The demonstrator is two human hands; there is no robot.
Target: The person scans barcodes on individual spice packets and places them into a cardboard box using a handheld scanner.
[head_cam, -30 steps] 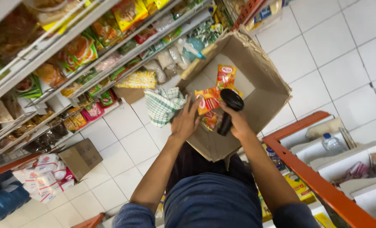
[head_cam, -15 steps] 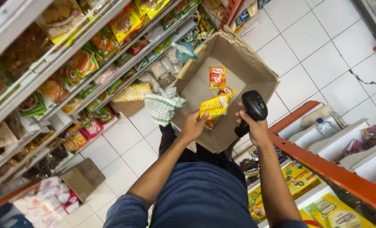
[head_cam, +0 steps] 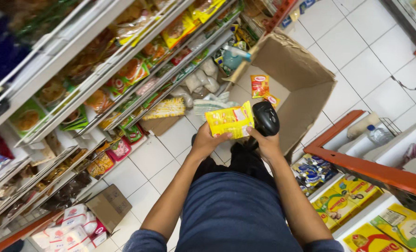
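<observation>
My left hand [head_cam: 207,141] holds a yellow snack packet [head_cam: 230,121] by its lower left edge, raised in front of me. My right hand [head_cam: 266,143] grips a black handheld scanner [head_cam: 266,117], its head right beside the packet's right edge. Beyond both hands, an open cardboard box [head_cam: 299,78] stands on the white tiled floor; two orange packets [head_cam: 259,85] lie inside it. A checked cloth [head_cam: 207,104] lies at the box's left side.
Store shelves [head_cam: 119,70] packed with snack packets run along the left. An orange-framed rack [head_cam: 362,165] with yellow cartons and a water bottle [head_cam: 378,135] stands on the right. A small cardboard box [head_cam: 109,206] and red-white bags [head_cam: 67,230] sit at lower left.
Both hands have lifted out of the box toward me. The yellow packet came up in my left hand, and the scanner now sits beside it.
</observation>
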